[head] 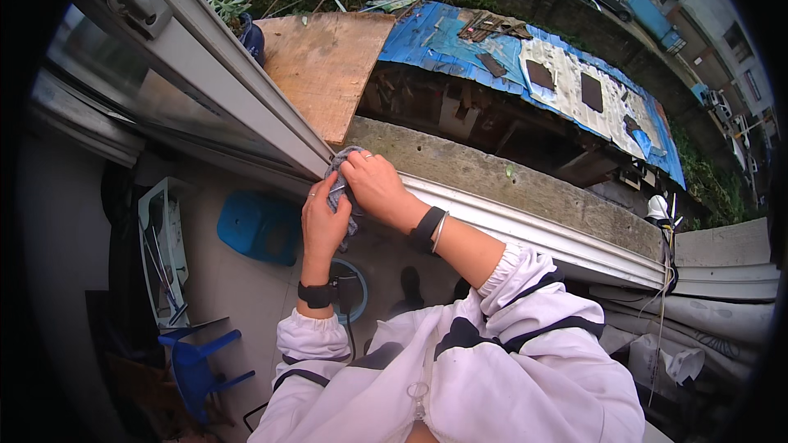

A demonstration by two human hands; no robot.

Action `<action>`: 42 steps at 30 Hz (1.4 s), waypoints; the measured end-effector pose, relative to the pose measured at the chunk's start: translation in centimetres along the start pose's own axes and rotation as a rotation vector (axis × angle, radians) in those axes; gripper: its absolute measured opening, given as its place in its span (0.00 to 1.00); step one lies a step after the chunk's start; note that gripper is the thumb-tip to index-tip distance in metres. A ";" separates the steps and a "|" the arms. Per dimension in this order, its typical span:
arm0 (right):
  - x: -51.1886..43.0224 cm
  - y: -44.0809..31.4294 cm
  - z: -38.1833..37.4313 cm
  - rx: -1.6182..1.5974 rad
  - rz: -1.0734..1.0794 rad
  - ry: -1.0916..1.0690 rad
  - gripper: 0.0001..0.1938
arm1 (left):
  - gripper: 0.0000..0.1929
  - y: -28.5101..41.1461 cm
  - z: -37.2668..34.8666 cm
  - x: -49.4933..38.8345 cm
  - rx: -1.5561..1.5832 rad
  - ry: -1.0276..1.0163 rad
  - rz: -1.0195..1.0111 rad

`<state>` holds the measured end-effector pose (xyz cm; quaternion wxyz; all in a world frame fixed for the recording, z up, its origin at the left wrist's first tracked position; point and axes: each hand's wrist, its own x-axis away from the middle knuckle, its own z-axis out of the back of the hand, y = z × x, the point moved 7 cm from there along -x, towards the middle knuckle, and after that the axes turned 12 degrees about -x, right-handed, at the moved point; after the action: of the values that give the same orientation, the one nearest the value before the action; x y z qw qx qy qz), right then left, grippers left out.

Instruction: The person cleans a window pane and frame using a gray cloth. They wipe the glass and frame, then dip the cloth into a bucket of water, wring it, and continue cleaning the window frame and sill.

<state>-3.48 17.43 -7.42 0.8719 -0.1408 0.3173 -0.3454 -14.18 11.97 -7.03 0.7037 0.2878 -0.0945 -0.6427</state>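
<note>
A bunched grey cloth [337,179] is gripped between both hands at the lower end of the sliding window frame [246,86], where it meets the white window track [542,234]. My left hand [324,218] pinches the cloth from the near left side. From the right, the fingers of my right hand [377,187] press over its upper part. A short, thin, pale object [340,187] shows against the cloth near my left thumb; I cannot tell what it is. Part of the cloth hangs loose below my hands.
Outside lie a concrete ledge [492,172], a plywood board [320,67] and a blue-roofed shed [418,31]. Indoors, a blue plastic stool [258,227], a round basin [360,295] and a blue chair [191,369] stand on the floor. Cables [667,264] hang at the right.
</note>
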 end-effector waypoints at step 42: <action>29.5 8.2 23.6 0.037 -0.313 -0.105 0.12 | 0.23 24.9 -11.0 12.6 0.236 -0.619 -0.453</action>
<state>32.64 3.56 -6.75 0.8253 -0.1904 0.2393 -0.4748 14.46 3.17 -5.91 0.4445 0.1730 -0.3093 -0.8227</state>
